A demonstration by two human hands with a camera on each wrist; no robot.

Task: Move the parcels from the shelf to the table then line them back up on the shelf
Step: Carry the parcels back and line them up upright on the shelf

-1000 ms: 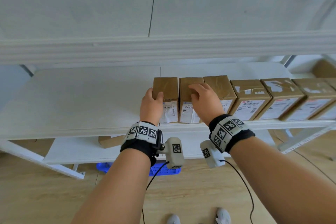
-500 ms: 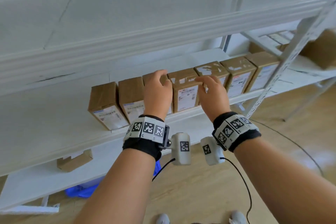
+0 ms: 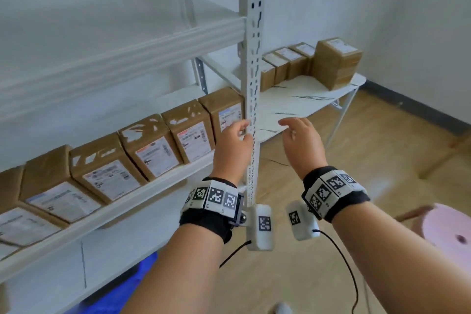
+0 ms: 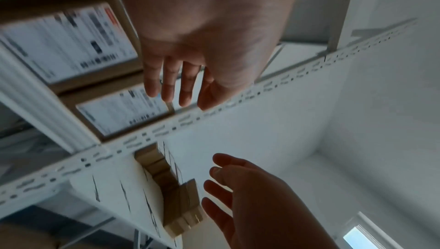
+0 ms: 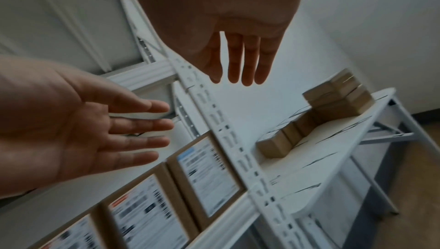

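head view: both grips, left hand and right hand, spread, parcels lining shelf.

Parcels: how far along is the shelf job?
Done: a row of parcels stands lined up along the shelf. In hand: nothing; left hand and right hand are both open and empty, beside the upright post. Left: more parcels sit on the table.
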